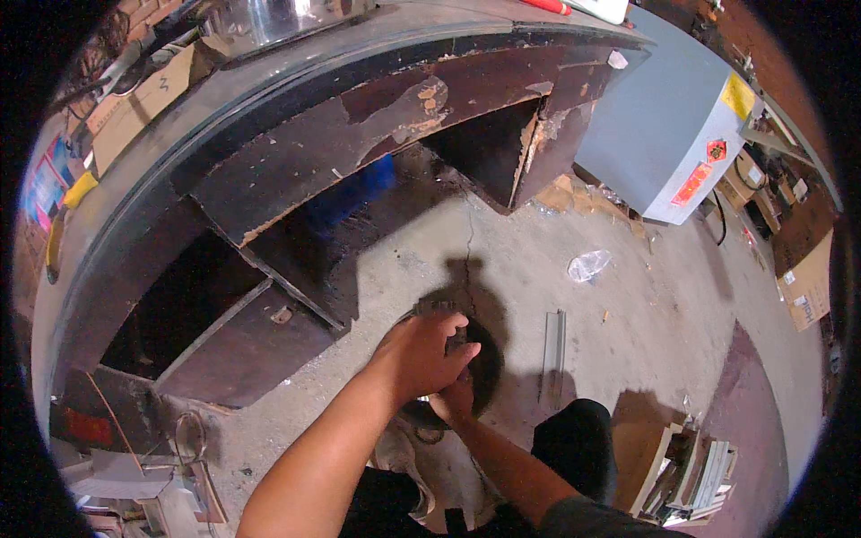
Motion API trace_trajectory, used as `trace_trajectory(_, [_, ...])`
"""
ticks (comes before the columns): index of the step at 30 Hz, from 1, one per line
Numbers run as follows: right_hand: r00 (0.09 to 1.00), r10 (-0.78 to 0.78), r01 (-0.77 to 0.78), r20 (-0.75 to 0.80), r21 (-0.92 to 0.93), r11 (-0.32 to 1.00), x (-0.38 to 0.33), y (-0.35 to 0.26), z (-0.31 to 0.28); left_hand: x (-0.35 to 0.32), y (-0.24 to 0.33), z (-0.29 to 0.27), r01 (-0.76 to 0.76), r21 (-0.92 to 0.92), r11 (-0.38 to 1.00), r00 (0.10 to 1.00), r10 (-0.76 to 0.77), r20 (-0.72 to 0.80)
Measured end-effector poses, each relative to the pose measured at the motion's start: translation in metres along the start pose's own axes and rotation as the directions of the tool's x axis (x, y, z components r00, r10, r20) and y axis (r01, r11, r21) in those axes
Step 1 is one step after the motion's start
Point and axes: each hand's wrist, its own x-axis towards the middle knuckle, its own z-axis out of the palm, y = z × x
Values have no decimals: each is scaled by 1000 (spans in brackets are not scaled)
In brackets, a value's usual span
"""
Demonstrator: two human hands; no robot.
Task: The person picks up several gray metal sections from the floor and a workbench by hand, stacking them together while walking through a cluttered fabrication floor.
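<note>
You stood looking down at a cracked concrete floor (502, 251), with both forearms coming up from the lower edge of the view. Your left hand (417, 354) lay curled over the top of a dark, round toothed disc (475, 345), fingers wrapped on its upper rim. Your right hand (456, 399) sat just beneath, gripping the same disc from below, mostly hidden by the left. The disc was held low in front of you, above the floor. A worn dark wooden workbench (314, 152) curved across the upper left, a grey metal cabinet (655, 125) stood upper right, and a crumpled plastic bag (587, 265) and a metal strip (554, 345) lay nearby.
</note>
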Motion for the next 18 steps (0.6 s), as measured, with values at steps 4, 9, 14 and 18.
trace_trajectory(4, [997,-71,67,-21,-174,982,-5,0,-8,6,2,-5,3,-45,999,998,-6,-57])
trace_trajectory(9, [916,-57,-28,-398,-205,978,41,86,-65,10,-8,-14,-74,-144,987,992,58,-115])
trace_trajectory(14, [658,495,-726,-567,-306,615,54,178,-136,7,18,-20,-18,-120,993,999,12,-51])
trace_trajectory(18, [662,483,-748,-573,-462,477,49,226,-146,9,19,-30,4,-142,990,998,-13,-63])
